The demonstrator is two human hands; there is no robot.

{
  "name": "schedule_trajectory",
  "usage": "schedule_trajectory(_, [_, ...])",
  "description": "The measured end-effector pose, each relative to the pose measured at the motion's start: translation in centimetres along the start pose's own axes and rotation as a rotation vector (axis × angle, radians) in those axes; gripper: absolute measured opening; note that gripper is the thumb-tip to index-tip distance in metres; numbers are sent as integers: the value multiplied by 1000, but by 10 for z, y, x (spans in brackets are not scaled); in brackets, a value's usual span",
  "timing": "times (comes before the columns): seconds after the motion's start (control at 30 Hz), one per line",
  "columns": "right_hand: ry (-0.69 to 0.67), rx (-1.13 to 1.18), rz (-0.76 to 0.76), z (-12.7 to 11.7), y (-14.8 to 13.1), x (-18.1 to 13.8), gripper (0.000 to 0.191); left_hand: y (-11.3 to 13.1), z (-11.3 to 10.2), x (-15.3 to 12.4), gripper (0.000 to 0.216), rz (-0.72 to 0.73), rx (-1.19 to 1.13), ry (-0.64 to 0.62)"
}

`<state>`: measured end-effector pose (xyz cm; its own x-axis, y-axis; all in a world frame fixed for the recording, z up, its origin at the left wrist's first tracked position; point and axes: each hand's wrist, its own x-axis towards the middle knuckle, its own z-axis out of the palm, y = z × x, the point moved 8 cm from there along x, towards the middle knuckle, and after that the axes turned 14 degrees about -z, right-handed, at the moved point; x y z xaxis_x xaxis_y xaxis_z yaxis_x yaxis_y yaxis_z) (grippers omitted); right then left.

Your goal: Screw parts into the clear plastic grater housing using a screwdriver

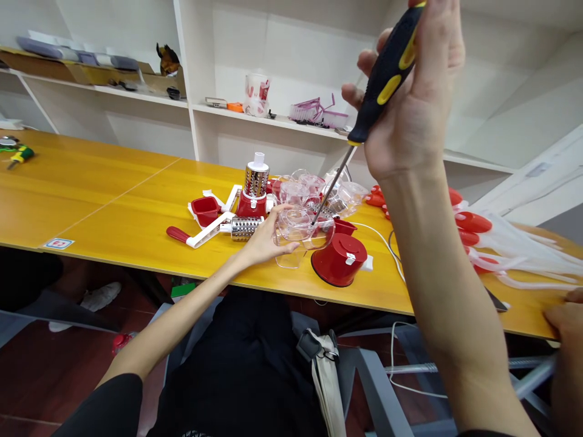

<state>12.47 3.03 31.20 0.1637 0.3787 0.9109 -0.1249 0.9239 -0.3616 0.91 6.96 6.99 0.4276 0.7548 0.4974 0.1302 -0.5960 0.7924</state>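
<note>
Holding a screwdriver (387,76) upright in my right hand (419,103), fingers wrapped round its handle;
my left hand (266,237) loosely grips a clear housing (298,227) near the red base (339,260).

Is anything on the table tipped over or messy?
Yes. A metal grater drum lies on its side beside the left hand, while another one stands upright. Clear plastic parts sit jumbled behind.

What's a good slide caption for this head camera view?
Right hand drives a black-and-yellow screwdriver into a clear plastic housing steadied by the left hand on an orange wooden table.
</note>
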Motion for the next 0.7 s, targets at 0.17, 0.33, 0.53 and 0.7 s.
schedule_trajectory(0.17, [-47, 66, -37, 5, -5, -2, 22, 1, 0, 0, 82, 7, -8, 0])
schedule_trajectory(0.33, [-102, 83, -33, 8, -8, -4, 24, -1, -1, 0, 83, 12, 5, 8])
schedule_trajectory(0.53, [-17, -38, -78, -1, -9, -1, 24, -1, -1, 0, 83, 7, -2, 1])
schedule_trajectory(0.7, [-27, -9, -116, -3, -8, 0, 25, 0, -1, 0, 83, 9, 0, 2])
